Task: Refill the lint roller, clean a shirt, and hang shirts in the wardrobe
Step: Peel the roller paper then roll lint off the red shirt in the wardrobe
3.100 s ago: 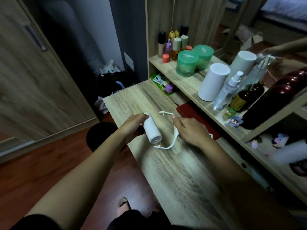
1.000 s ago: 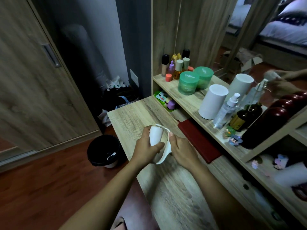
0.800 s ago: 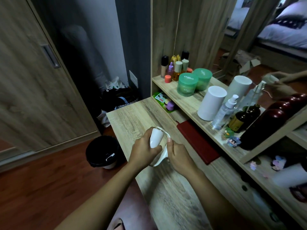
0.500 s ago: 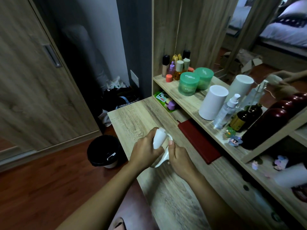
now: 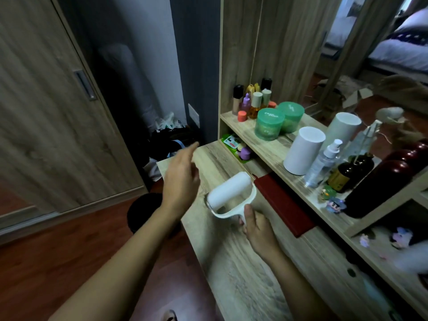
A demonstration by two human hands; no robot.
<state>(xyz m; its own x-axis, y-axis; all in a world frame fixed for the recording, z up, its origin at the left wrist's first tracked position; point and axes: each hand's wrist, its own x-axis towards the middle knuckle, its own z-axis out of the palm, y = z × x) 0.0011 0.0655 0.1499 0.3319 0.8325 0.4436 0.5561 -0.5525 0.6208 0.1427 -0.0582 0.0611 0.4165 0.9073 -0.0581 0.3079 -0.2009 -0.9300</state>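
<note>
now, from the head view, the right hand (image 5: 257,230) has its grip pressed around the handle of the lint roller (image 5: 231,195). the white roll sits in the frame and is held just above the wooden surface (image 5: 243,274). the left hand (image 5: 181,179) is lifted off to the side with its grip spread wide, holding nothing. it points toward the dark gap beside the wardrobe door (image 5: 46,112). a black bin (image 5: 143,209) stands on the floor under that arm. just to the right of the roller lies a red case (image 5: 282,202), and the shelf (image 5: 266,149) above it is full of bottles and green jars (image 5: 269,123).

i think the roll is in now, so the shirt comes next. no shirt shows here. if the roll did not click in all the way, it might drop out while rolling. a big swing of the roller could also knock the bottles over.
</note>
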